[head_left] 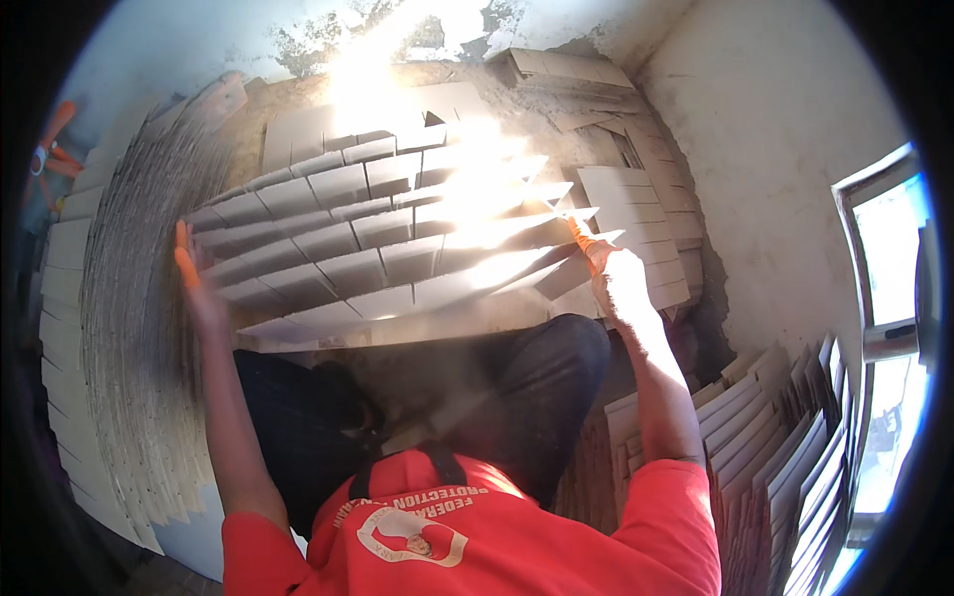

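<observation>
A fanned group of slotted cardboard divider strips (343, 238) spreads across the middle, over my bent legs, its strips leaning in overlapping rows. At its left end is my left hand (197, 283), slightly blurred, with orange coverings on its outstretched fingers, lying along the strip ends. My right hand (613, 266), also with orange on the fingers, is closed at the right ends of the strips. Its fingertips are partly hidden by the strips and the glare. Strong sunlight washes out the strips' right half.
A long, tightly packed row of cardboard strips (139, 328) stands at my left. More stacked pieces (636, 223) lie at the back right. Upright sheets (765, 437) lean by the window (889, 258) at the right. A peeling wall (298, 40) rises behind, and an orange-bladed fan (50, 159) shows far left.
</observation>
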`<state>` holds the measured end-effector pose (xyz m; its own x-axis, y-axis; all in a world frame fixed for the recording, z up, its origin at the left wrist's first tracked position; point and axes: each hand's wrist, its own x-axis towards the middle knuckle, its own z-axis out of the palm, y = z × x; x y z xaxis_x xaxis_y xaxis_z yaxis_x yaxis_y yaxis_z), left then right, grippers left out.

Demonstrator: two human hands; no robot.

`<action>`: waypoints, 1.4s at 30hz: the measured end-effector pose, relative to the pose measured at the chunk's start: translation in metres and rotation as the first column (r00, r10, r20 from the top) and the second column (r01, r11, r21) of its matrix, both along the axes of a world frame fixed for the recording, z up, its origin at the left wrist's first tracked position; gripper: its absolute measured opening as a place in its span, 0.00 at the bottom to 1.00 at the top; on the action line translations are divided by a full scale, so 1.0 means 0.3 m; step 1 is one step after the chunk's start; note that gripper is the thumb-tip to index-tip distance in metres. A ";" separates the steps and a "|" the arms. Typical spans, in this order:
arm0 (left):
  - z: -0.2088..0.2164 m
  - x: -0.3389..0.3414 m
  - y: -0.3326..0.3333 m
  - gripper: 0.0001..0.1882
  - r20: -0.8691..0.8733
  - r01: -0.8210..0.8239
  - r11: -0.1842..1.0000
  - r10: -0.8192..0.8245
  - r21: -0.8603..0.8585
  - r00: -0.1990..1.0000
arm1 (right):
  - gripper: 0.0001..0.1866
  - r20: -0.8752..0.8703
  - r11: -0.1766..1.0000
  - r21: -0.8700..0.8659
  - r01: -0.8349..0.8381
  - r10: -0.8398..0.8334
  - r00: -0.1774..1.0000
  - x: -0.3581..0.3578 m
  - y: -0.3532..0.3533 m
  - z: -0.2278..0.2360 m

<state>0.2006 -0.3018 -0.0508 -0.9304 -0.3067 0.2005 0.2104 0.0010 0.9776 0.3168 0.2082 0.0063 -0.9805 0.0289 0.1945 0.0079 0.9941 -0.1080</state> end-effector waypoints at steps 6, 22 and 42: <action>-0.069 -0.114 -0.176 0.27 0.050 -0.252 0.966 0.255 -0.064 0.966 | 0.19 -0.025 0.999 -0.022 -0.034 0.033 0.999 -0.074 -0.017 0.190; 0.232 -0.241 0.734 0.12 0.169 0.434 0.318 -0.609 -0.843 0.775 | 0.13 0.139 0.802 -0.585 -0.120 0.245 0.960 -0.645 -0.062 0.014; 0.161 -0.223 0.390 0.22 0.342 0.588 0.375 -0.545 -0.717 0.765 | 0.46 0.168 0.874 0.109 0.474 -0.486 0.858 0.042 0.440 -0.365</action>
